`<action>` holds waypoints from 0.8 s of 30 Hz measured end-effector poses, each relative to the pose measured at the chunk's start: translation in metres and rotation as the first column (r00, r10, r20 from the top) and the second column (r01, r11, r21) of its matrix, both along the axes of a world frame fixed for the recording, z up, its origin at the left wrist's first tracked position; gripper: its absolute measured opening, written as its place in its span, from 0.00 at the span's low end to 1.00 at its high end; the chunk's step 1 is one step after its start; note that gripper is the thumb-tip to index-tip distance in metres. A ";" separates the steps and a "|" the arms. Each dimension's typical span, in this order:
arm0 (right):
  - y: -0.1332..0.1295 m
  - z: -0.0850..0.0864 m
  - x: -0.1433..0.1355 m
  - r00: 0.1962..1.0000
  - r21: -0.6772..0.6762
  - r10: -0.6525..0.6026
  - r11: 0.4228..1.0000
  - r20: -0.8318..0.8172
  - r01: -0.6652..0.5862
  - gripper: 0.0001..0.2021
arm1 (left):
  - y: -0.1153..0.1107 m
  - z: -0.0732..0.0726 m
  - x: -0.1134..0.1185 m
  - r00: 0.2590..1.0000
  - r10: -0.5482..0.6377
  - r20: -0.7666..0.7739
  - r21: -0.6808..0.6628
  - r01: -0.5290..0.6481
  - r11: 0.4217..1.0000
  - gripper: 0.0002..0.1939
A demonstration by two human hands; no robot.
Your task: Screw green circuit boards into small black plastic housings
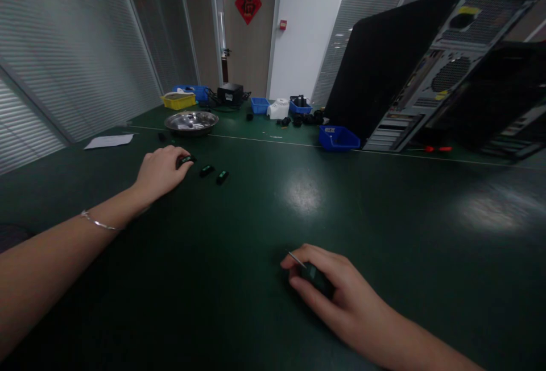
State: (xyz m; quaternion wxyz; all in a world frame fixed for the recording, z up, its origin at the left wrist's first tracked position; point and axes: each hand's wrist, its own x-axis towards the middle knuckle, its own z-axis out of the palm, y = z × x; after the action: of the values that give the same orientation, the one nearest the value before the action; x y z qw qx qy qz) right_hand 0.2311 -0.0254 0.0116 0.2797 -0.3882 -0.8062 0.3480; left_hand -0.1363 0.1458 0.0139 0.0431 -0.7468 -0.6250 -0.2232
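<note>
We have the green tabletop [256,217] across most of the frame, with a black computer case [379,58] tilted at upper right. At lower right, our right hand [343,285] has its fingers curled around a dark tool [315,277], its thin metal shaft pointing up and left. Left of centre, our left hand [160,170] pinches a small black piece [186,159] near the metal bowl [191,131]; we cannot tell whether it is lifted. Two similar pieces [207,170] lie just beside it. We judge the step in hand as gripping the piece; shifting it would call for a steady pinch, clear of its neighbours.
</note>
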 end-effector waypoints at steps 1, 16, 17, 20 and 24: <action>-0.001 0.000 0.000 1.000 0.002 0.000 1.000 -0.008 0.000 0.12 | -0.007 0.005 0.011 0.999 -0.029 0.025 0.023 0.028 0.999 0.16; 0.011 0.000 0.007 0.991 0.107 -0.069 0.991 -0.115 0.081 0.14 | -0.125 -0.005 0.130 0.630 -0.624 0.462 -0.276 0.771 0.575 0.08; 0.011 0.001 0.007 0.995 0.112 -0.056 0.991 -0.089 0.066 0.15 | -0.122 -0.005 0.129 0.637 -0.619 0.459 -0.281 0.765 0.579 0.08; 0.013 0.005 0.007 0.999 0.143 -0.031 0.989 0.021 0.028 0.16 | -0.116 -0.004 0.129 0.658 -0.607 0.445 -0.286 0.747 0.600 0.09; 0.018 0.003 0.008 0.993 0.211 -0.039 0.977 0.116 0.014 0.18 | -0.114 -0.006 0.128 0.659 -0.612 0.437 -0.276 0.746 0.606 0.09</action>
State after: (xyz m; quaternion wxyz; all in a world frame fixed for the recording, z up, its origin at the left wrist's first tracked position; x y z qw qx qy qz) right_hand 0.2392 -0.0078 0.0142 0.2751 -0.3875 -0.8483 0.2335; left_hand -0.0088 0.0321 0.0077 -0.3079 -0.8758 -0.3208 -0.1877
